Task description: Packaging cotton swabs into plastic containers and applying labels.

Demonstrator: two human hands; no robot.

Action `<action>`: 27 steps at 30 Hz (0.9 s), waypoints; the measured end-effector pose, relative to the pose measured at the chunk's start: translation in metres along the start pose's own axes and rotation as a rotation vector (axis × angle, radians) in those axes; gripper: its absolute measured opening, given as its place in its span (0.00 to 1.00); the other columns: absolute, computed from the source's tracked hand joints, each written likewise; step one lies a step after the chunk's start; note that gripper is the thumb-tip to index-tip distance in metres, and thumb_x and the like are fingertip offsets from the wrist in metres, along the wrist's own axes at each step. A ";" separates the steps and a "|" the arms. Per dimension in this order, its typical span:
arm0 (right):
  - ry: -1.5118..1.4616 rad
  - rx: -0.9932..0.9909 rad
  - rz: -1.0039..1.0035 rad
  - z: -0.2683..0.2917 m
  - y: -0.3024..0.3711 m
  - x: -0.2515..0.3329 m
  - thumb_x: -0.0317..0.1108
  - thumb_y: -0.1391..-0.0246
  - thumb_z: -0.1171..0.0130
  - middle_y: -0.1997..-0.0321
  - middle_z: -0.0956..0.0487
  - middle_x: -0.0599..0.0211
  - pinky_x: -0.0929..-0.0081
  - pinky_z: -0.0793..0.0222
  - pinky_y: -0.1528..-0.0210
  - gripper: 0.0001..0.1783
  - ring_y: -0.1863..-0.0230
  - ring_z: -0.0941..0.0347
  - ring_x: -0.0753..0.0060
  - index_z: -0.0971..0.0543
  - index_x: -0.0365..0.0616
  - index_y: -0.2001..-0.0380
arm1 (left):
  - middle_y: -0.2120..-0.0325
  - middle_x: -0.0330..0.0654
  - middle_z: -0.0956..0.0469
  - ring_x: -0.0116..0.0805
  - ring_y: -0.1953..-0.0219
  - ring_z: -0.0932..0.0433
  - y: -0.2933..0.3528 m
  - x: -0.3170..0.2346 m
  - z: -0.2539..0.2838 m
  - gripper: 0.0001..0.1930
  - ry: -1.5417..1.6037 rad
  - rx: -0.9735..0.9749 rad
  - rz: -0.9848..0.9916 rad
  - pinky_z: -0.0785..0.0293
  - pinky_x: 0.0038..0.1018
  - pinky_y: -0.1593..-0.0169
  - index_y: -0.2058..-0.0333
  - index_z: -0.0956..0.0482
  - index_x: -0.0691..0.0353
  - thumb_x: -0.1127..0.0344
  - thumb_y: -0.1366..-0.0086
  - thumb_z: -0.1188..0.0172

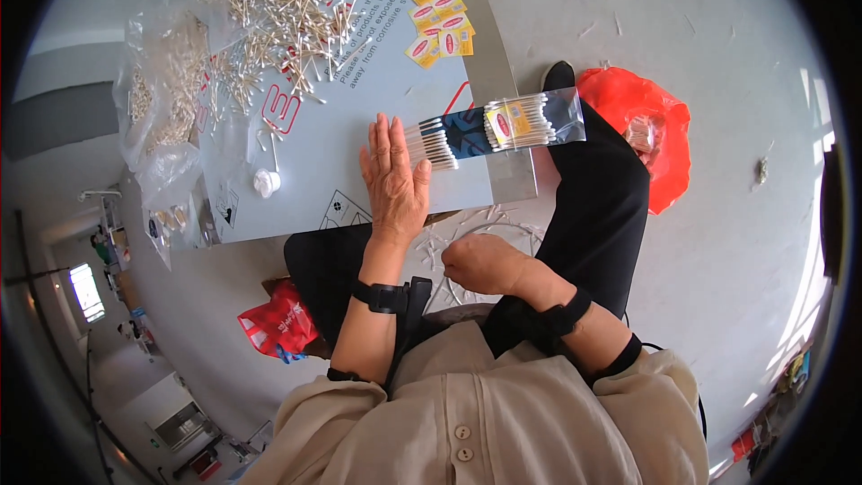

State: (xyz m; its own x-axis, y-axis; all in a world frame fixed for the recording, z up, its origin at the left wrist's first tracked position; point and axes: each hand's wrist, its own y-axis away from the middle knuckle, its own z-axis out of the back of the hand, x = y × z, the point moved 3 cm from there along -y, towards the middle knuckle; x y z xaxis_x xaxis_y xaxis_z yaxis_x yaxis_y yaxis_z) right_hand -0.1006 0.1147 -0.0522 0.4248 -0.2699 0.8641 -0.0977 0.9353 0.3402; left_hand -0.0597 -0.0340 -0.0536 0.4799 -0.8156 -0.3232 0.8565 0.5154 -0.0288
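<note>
My left hand [396, 181] lies flat on the metal-topped table [314, 162], fingers stretched out. Its edge with the thumb meets a row of cotton swabs [431, 145] laid side by side; the swabs' left ends are hidden by the hand. To the right of that row, a clear plastic sleeve [567, 115] juts past the table edge, with more swabs and a yellow card [508, 121] in it. A dark patterned strip [466, 132] shows between the two groups. My right hand [485, 263] is closed in a fist over my lap; whatever is inside, if anything, is hidden.
Loose swabs [296, 9] are heaped at the far left, beside clear bags [171, 99] of more swabs. Several yellow cards [446, 4] lie at the far edge. A small white container [267, 183] stands nearer. A red bag [669, 139] sits on the floor at right.
</note>
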 end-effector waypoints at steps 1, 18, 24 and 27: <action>-0.052 0.023 -0.025 -0.001 -0.004 -0.001 0.31 0.50 0.47 0.69 0.20 0.46 0.55 0.27 0.59 0.11 0.63 0.22 0.43 0.20 0.34 0.75 | 0.29 0.50 0.59 0.48 0.28 0.60 0.000 0.001 0.001 0.34 0.013 0.015 -0.006 0.66 0.52 0.30 0.31 0.56 0.61 0.55 0.30 0.55; 0.111 -0.154 0.031 0.045 0.030 -0.010 0.29 0.58 0.40 0.78 0.19 0.63 0.70 0.26 0.72 0.02 0.73 0.19 0.64 0.18 0.45 0.79 | 0.30 0.57 0.60 0.56 0.28 0.62 0.002 -0.005 -0.007 0.45 -0.170 0.145 0.012 0.71 0.52 0.31 0.32 0.57 0.68 0.34 0.33 0.68; 0.043 -0.085 0.076 0.049 0.032 -0.011 0.31 0.56 0.40 0.76 0.19 0.64 0.72 0.27 0.72 0.04 0.72 0.20 0.67 0.18 0.45 0.78 | 0.30 0.59 0.61 0.57 0.29 0.61 -0.002 -0.012 0.002 0.46 -0.161 0.065 -0.040 0.71 0.52 0.31 0.32 0.58 0.69 0.33 0.34 0.67; 0.047 -0.081 0.074 0.048 0.033 -0.011 0.31 0.55 0.40 0.77 0.20 0.64 0.72 0.28 0.72 0.04 0.72 0.20 0.68 0.18 0.44 0.77 | 0.30 0.59 0.60 0.57 0.28 0.62 -0.006 -0.019 -0.003 0.47 -0.211 0.141 -0.033 0.72 0.52 0.31 0.32 0.58 0.69 0.33 0.33 0.69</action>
State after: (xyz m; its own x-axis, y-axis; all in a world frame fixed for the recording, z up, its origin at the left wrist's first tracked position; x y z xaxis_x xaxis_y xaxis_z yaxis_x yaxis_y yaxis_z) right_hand -0.1515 0.1376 -0.0328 0.4607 -0.1905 0.8668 -0.0578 0.9682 0.2435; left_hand -0.0745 -0.0212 -0.0500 0.4680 -0.8757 -0.1189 0.8831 0.4583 0.1006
